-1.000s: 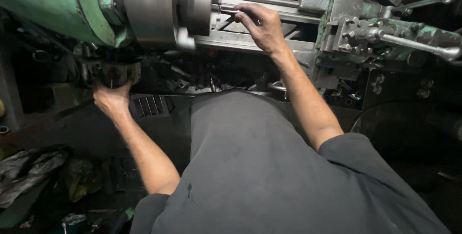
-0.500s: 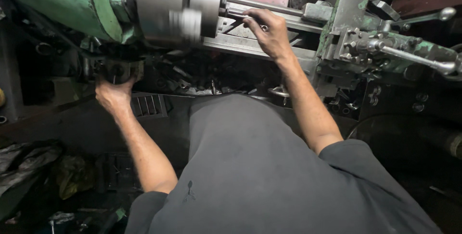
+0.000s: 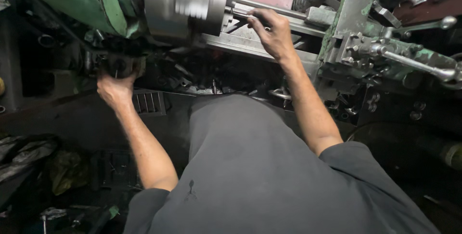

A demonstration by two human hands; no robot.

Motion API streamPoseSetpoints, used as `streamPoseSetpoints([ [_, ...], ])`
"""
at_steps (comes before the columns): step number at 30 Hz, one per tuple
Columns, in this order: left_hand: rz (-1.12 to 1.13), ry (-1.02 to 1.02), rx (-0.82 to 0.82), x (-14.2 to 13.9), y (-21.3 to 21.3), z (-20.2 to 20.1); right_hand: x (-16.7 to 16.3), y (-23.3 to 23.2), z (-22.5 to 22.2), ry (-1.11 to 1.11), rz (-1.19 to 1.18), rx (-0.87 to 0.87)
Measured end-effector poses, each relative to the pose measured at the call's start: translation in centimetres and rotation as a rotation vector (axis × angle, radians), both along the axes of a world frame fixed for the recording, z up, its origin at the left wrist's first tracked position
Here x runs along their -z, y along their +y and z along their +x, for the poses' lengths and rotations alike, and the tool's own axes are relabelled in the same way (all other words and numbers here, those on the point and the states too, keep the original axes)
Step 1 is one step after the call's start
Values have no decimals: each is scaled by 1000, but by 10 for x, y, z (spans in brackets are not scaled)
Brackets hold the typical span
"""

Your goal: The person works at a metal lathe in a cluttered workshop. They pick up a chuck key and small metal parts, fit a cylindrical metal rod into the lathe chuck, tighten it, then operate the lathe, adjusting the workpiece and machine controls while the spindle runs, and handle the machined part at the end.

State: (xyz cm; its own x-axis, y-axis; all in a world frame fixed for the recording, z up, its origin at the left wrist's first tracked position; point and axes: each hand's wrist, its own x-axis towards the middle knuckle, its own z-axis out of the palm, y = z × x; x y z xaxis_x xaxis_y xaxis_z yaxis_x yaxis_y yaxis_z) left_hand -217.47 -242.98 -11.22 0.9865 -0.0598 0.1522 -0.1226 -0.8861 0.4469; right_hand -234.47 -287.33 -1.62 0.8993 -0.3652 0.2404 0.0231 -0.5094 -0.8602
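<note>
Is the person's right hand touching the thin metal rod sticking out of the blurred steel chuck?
Touching: the head view shows the right hand lying on the thin metal rod, fingers curled over it.

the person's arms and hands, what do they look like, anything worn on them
Both arms are bare from above the elbow down. Short dark grey sleeves of a T-shirt cover the upper arms. The left hand and right hand wear no gloves; no watch, ring or band shows on either.

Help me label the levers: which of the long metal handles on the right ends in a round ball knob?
The upper handle, slanting up to the right behind the green tool post. The lower handle runs down-right and ends in a tapered grip instead.
</note>
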Motion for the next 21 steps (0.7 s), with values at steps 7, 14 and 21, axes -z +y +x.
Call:
streamPoseSetpoints([
  [7,-26,-45,42,1,3,-4,2,1,2,10,-55,12],
  [14,1,43,13,8,5,0,5,-1,0,52,-63,14],
  [21,-48,-79,55,6,5,-3,2,-3,-4,0,-117,33],
])
